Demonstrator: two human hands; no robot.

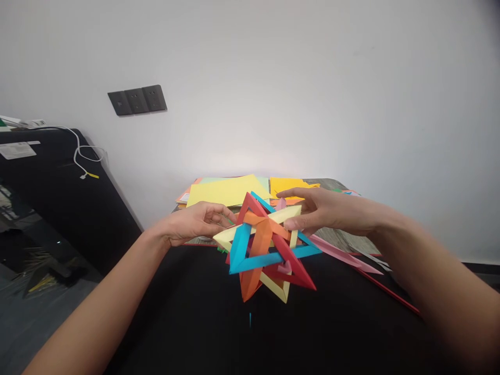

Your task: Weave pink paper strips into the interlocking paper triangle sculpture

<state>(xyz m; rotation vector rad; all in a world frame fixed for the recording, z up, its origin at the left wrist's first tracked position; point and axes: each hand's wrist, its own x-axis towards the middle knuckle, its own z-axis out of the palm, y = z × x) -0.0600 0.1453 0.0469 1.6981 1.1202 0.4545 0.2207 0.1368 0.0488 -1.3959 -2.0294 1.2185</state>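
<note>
A many-pointed origami star [262, 239], made of interlocked folded paper frames in blue, red, orange, cream and pink, is held up above a black surface. My left hand [203, 221] is closed at the star's left side, its fingertips partly hidden behind a cream point. From the right, my right hand [316, 208] grips the star's upper right, thumb against the cream frame and index finger stretched out over it. The star's far side is hidden from view.
Yellow paper sheets [226, 190] and orange-yellow paper [289, 187] lie on the table against the wall. Pink strips [347, 255] rest at the right. A black cabinet [50, 187] with a white cable [78, 151] stands left; sockets [137, 100] are on the wall.
</note>
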